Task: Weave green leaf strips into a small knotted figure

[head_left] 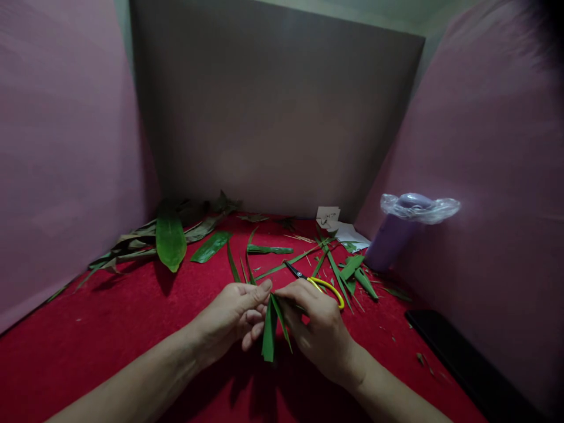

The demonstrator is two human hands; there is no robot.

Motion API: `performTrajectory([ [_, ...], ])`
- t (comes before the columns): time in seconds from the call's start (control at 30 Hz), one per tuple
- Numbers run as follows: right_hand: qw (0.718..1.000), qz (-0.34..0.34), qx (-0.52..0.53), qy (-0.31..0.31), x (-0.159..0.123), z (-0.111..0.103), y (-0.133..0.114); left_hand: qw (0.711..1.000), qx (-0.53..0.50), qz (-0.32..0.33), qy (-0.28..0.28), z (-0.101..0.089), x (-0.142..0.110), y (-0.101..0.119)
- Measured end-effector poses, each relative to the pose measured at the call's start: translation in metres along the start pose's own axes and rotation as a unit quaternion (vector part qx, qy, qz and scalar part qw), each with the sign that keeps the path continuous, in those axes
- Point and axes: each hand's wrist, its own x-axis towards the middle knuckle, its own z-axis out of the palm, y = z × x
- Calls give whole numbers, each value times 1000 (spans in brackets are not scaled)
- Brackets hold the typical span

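Between my two hands, above the red cloth, are strips of green leaf (269, 338). The strips hang down from the fingertips, and thin ends stick up behind the left hand. My left hand (247, 311) pinches them between thumb and fingers. My right hand (315, 323) is closed with its fingertips on the same strips, close to the left thumb. The fingers partly cover where the strips meet, so I cannot tell how they are joined. Just behind my right hand lie scissors with yellow handles (339, 296) and dark blades.
A broad green leaf (171, 238) and dried leaves (132, 247) lie at the left. Cut leaf pieces (352, 267) are strewn on the red cloth (132, 329). A purple bin (390, 241) with a plastic liner, white papers (348, 234) and a black flat object (458, 358) stand or lie right.
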Motion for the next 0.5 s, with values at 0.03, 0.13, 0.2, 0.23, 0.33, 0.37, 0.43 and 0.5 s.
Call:
performTrajectory([
  [0.03,1000,4,2,8,0,1,1,1000,1,1,-7,0,-1,1],
  [0.13,999,10,15,30,1,1,3,1000,-1,1,-30,1,-2,3],
  [0.2,999,16,21,37,1,0,3,999,-5,8,-41,2,-3,5],
  [0.23,999,20,22,41,1,-1,3,999,-8,13,-44,2,-4,6],
  [0.33,997,33,20,66,2,-3,1,998,-20,21,-48,5,-6,10],
  [0.37,997,36,18,73,2,-3,1,998,-26,22,-50,6,-7,11],
  [0.43,996,36,13,78,1,-3,0,998,-36,22,-54,8,-8,13],
  [0.5,997,28,8,77,1,-2,1,998,-37,20,-56,9,-8,13],
])
